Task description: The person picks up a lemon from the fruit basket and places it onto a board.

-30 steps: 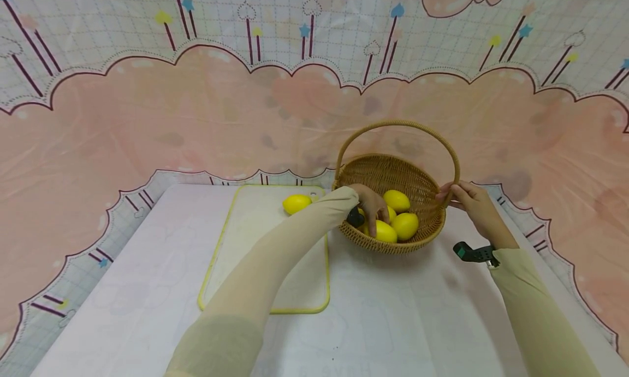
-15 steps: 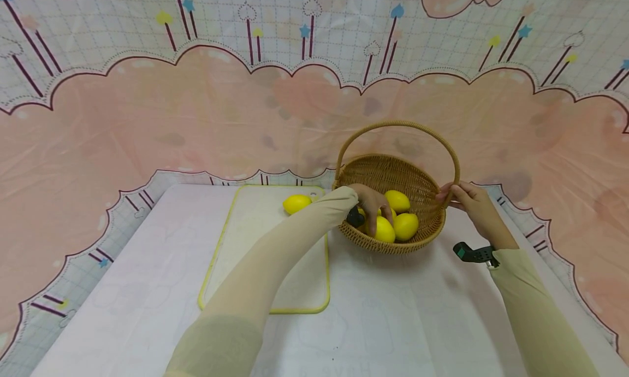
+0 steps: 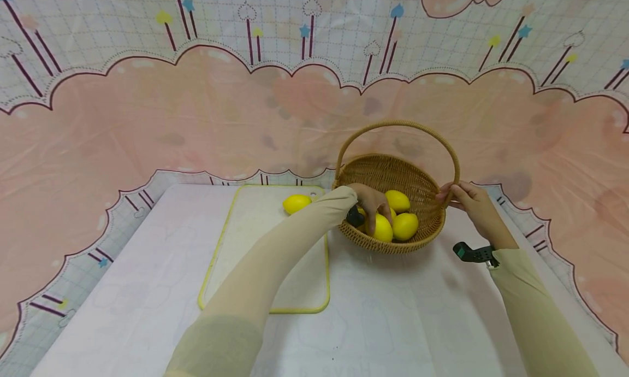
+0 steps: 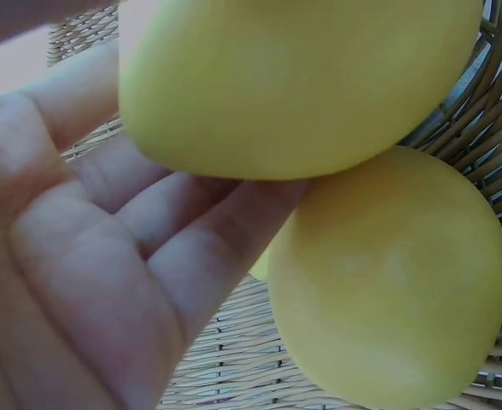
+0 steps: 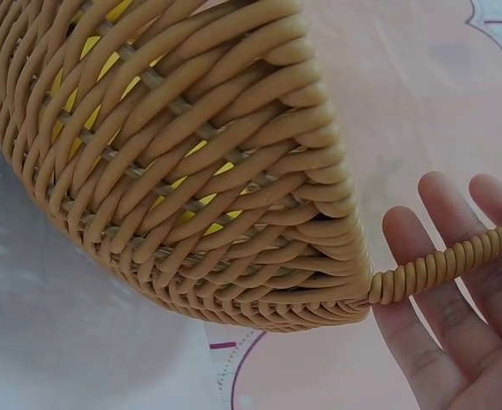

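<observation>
In the head view my left hand (image 3: pixel 372 202) reaches into a wicker basket (image 3: pixel 393 248), fingers curled over a yellow lemon (image 3: pixel 381 229). The left wrist view shows that same lemon (image 4: pixel 302 94) close up, gripped by the fingers, with another lemon (image 4: pixel 392 282) just below it. More lemons sit to the right inside the basket, one in front (image 3: pixel 405 227) and one behind (image 3: pixel 397 201). My right hand (image 3: pixel 473 205) holds the right base of the basket's handle (image 3: pixel 399 123); in the right wrist view its fingers (image 5: pixel 443 231) lie behind the wrapped handle.
Left of the basket a white cutting board (image 3: pixel 304 284) with a yellow edge lies on the white table (image 3: pixel 417 322). One lemon (image 3: pixel 297 204) rests near its far end, beside my left sleeve. A patterned cloth (image 3: pixel 245 125) hangs behind.
The lemon under my left hand has turned and shifted slightly left within the basket, and the left fingers have moved a little with it. My right hand and the basket stay in place.
</observation>
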`<state>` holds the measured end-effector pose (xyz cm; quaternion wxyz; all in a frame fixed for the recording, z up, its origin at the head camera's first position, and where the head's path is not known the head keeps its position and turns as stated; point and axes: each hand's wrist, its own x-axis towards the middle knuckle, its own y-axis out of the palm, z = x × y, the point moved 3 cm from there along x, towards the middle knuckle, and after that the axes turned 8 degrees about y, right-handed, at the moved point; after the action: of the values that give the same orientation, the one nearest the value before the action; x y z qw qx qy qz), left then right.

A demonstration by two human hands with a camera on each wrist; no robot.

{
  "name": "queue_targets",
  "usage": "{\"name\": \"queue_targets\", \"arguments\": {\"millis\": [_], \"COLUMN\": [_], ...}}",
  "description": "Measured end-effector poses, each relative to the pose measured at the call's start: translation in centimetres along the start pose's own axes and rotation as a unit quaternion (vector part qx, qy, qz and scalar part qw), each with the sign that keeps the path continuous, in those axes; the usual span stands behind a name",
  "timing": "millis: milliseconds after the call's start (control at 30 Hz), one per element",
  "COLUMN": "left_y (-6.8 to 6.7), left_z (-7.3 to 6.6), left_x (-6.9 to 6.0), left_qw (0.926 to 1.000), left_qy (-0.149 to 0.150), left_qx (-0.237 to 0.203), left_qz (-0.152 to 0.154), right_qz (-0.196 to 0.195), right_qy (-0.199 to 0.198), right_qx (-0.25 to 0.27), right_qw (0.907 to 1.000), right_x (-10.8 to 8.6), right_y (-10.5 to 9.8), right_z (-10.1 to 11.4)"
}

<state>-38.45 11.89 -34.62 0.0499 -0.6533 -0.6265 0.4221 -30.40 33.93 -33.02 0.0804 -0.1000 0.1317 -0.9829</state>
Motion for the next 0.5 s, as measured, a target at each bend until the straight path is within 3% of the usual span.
{"name": "queue_targets", "arguments": {"millis": [200, 367, 500], "left_y": [-0.5, -1.2, -1.7], "left_z": [-0.2, -0.6, -0.8], "left_x": [-0.1, -0.9, -1.5], "left_qw": [0.9991, 0.9957, 0.9913], "left_qy": [0.008, 0.032, 0.047], "left_qx": [0.033, 0.043, 0.027], "left_qz": [-0.026, -0.075, -0.120], "right_qz": [-0.002, -0.006, -0.006], "right_qy": [0.003, 0.008, 0.010], "right_qx": [-0.005, -0.013, -0.014], "right_qw": [1.0000, 0.9999, 0.9998], "right_x": [0.0, 0.1, 0.0], "right_y": [0.0, 0.0, 0.0], "right_z": [0.0, 0.0, -0.1]}}
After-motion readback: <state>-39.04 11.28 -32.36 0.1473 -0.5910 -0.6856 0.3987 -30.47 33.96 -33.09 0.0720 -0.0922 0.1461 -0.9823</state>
